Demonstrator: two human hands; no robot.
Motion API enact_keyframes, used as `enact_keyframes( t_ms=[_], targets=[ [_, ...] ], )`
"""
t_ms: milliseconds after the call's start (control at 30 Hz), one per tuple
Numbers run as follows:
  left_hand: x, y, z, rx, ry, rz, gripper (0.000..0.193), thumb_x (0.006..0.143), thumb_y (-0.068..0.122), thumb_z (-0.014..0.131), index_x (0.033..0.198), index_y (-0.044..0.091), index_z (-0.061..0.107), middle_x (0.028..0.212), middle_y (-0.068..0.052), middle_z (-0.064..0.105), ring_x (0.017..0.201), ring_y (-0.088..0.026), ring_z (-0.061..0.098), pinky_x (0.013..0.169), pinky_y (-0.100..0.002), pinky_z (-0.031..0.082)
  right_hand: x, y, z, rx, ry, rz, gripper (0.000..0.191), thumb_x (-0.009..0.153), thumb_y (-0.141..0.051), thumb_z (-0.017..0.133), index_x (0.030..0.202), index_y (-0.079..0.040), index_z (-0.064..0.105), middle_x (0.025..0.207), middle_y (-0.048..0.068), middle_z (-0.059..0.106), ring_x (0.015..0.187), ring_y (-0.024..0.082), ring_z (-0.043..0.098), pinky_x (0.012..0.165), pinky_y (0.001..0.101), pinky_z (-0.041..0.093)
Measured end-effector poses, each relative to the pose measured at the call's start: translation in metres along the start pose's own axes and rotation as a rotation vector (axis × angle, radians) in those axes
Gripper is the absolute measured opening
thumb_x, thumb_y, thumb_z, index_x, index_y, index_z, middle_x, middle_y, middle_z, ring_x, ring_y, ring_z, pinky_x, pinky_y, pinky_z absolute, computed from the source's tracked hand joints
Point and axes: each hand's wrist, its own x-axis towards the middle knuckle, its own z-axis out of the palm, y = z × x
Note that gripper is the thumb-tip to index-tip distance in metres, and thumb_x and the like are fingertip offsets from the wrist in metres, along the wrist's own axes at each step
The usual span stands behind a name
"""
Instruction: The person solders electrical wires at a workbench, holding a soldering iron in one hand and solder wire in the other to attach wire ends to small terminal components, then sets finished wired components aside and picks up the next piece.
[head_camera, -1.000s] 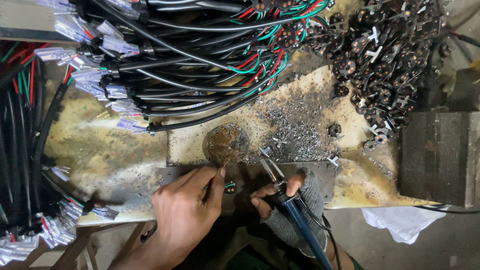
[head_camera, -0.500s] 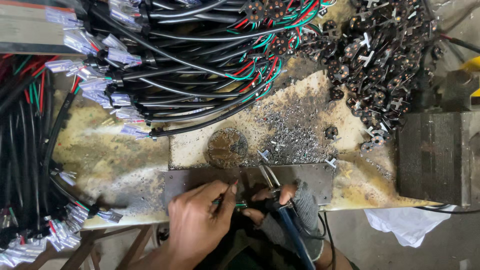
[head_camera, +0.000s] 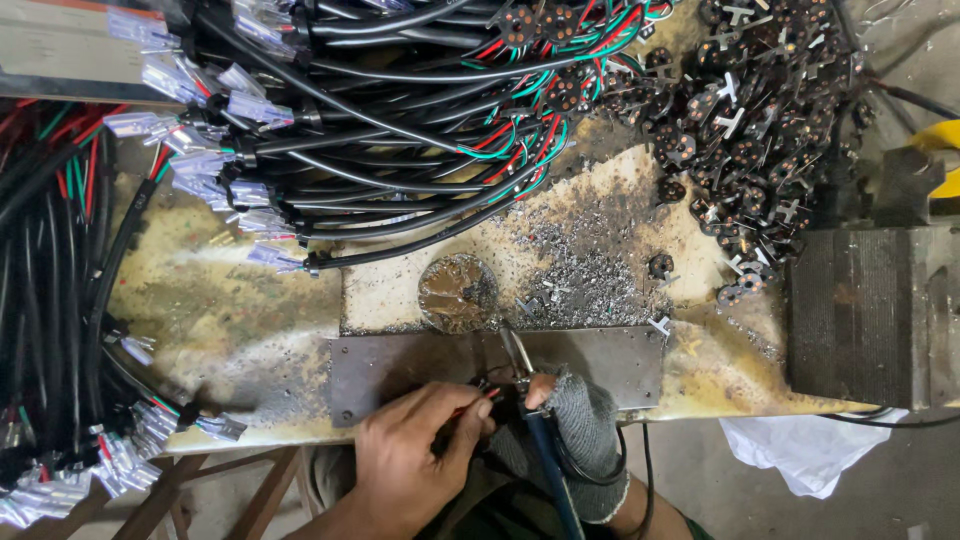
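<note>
- Red and green wire ends (head_camera: 478, 395) are pinched by the left hand (head_camera: 415, 465) fingers, now drawn nearer the table's (head_camera: 230, 320) near edge.
- The soldering iron (head_camera: 530, 400) is gripped by the gloved right hand (head_camera: 580, 430), its tip brought against the wires: joining appears underway.

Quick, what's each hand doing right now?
Left hand: closed, pinching thin wires.
Right hand, gloved: closed around a blue-handled iron.
</note>
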Motion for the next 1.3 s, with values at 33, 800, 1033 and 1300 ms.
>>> enact_keyframes(
  t_ms=[33, 800, 1033, 1300],
  targets=[
    [0.003, 0.001, -0.007, -0.057, -0.111, -0.078, 0.008, 0.085, 0.015, 0.077, 0.086, 0.008, 0.074, 0.077, -0.005, 0.073, 0.063, -0.024, 0.073, 0.054, -0.037, 0.054, 0.0, 0.0, -0.004, -0.032, 0.033, -0.009, 0.027, 0.101, -0.023, 0.055, 0.093, 0.002, 0.061, 0.099, 0.02, 0.068, 0.09, 0.028, 0.065, 0.084, 0.0415, 0.054],
    [0.017, 0.015, -0.006, 0.259, -0.186, -0.143, 0.013, 0.086, 0.018, 0.07, 0.086, 0.007, 0.064, 0.09, -0.011, 0.061, 0.091, -0.034, 0.066, 0.066, -0.05, 0.053, -0.034, -0.008, -0.036, -1.222, 0.075, -0.878, 0.018, 0.094, -0.019, 0.073, 0.108, -0.011, 0.065, 0.073, 0.0, 0.064, 0.061, 0.01, 0.056, 0.058, 0.0278, 0.049],
    [0.019, 0.016, -0.008, 0.237, -0.202, -0.171, 0.014, 0.082, 0.015, 0.071, 0.088, 0.006, 0.063, 0.091, -0.012, 0.06, 0.092, -0.036, 0.065, 0.065, -0.051, 0.052, -0.032, -0.01, -0.036, -1.329, 0.073, -0.887, 0.025, 0.082, -0.006, 0.076, 0.101, -0.014, 0.062, 0.072, 0.004, 0.061, 0.056, 0.022, 0.058, 0.051, 0.0327, 0.046],
    [0.019, 0.018, -0.009, 0.23, -0.174, -0.162, 0.013, 0.082, 0.015, 0.072, 0.088, 0.006, 0.064, 0.09, -0.012, 0.06, 0.089, -0.036, 0.066, 0.064, -0.05, 0.053, -0.025, -0.027, -0.032, -1.432, -0.152, -1.116, 0.023, 0.082, -0.01, 0.078, 0.096, -0.015, 0.061, 0.071, 0.003, 0.062, 0.059, 0.022, 0.065, 0.055, 0.0327, 0.051]
  ],
)
